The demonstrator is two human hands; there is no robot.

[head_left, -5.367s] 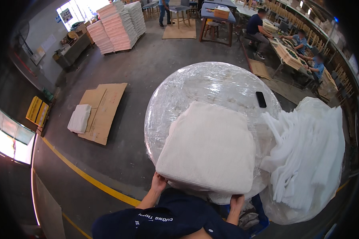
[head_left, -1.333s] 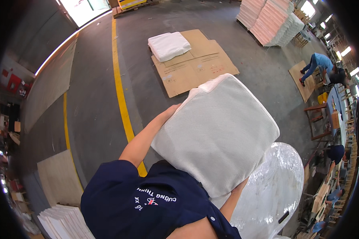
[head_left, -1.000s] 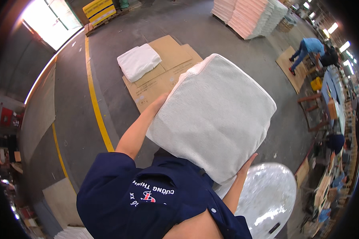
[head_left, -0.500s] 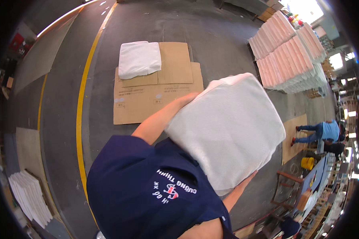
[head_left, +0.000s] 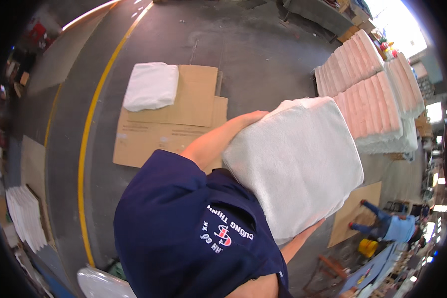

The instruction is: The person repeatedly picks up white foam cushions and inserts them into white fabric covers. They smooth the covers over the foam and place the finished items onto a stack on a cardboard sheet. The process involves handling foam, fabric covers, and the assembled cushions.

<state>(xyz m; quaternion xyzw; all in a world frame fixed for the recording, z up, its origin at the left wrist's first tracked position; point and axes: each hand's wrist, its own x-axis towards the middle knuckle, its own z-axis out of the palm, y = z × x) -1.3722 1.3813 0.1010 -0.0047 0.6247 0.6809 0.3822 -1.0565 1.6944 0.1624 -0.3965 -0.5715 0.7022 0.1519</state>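
Holding up a pad [head_left: 295,166] not yet put down, the left hand [head_left: 255,117] and right hand [head_left: 315,229] grip its edges, while another pad [head_left: 151,87] lies on cardboard [head_left: 196,99].

The scene is viewed from head height through a wide fisheye lens, pointed steeply downward. A navy shirt [head_left: 179,218] is seen from above, very close, across the lower middle; a white cushion [head_left: 298,164] is framed near, right of centre. The grey floor [head_left: 263,54] is taken in farther off. A yellow stripe [head_left: 82,169] is bent by the lens, and a distant co-worker [head_left: 400,227] at lower right is shown tipped nearly sideways.
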